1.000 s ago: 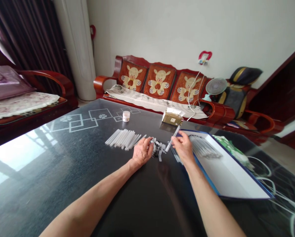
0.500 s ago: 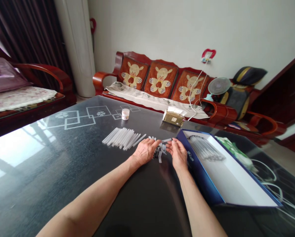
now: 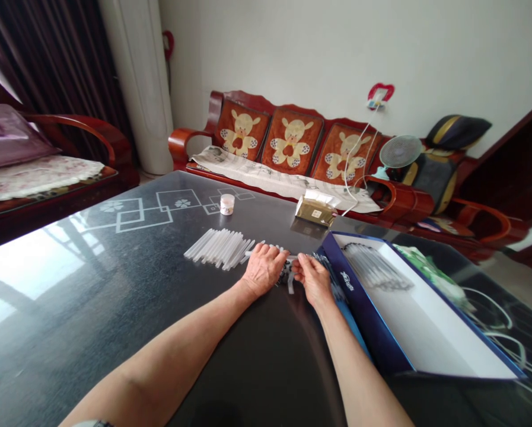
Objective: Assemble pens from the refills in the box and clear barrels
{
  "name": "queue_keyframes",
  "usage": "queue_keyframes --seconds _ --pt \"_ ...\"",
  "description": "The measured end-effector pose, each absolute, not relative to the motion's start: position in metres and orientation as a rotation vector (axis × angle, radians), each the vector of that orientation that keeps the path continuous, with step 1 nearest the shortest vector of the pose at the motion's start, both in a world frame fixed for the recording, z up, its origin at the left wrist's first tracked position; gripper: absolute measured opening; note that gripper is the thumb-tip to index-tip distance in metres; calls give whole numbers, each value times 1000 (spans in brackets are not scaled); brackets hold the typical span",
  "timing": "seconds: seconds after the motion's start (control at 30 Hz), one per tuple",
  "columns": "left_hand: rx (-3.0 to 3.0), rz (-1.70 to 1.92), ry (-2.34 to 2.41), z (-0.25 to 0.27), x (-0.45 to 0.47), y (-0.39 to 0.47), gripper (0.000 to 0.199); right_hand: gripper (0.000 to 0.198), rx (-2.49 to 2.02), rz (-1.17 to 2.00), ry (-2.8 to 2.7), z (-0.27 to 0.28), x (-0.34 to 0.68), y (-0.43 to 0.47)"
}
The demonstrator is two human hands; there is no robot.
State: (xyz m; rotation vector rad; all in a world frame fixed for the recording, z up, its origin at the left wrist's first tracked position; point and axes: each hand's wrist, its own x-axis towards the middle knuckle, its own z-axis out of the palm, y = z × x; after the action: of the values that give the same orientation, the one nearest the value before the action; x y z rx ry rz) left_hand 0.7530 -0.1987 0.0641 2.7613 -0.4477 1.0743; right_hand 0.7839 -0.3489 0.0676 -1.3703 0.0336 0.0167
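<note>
My left hand (image 3: 264, 270) is closed around a slim translucent white tube (image 3: 248, 254), one end of which sticks out on its left side. Just to the right, my right hand (image 3: 312, 277) pinches with thumb and fingers close to the left fingertips; what it grips is mostly hidden. Under and between both hands lies a small pile of black and clear pieces (image 3: 291, 283), partly covered. A row of similar white tubes (image 3: 219, 248) lies on the dark table left of my left hand.
A blue box (image 3: 372, 314) with a white inside stands right of my right hand, holding a bundle of clear dark-ended tubes (image 3: 376, 270). Farther back are a small white cup (image 3: 227, 205) and a tissue box (image 3: 314, 212). A green-white bag (image 3: 430, 276) and white cables lie beyond the box.
My right hand has moved left, closer to my left hand. The dark-ended clear piece between them is now mostly hidden, and a white tube end shows left of my left hand.
</note>
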Motion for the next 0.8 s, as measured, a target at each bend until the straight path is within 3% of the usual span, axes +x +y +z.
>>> queue_keyframes --seconds 0.8 --pt "2765 984 -315 64 756 -195 40 42 -1378 44 -145 67 784 -349"
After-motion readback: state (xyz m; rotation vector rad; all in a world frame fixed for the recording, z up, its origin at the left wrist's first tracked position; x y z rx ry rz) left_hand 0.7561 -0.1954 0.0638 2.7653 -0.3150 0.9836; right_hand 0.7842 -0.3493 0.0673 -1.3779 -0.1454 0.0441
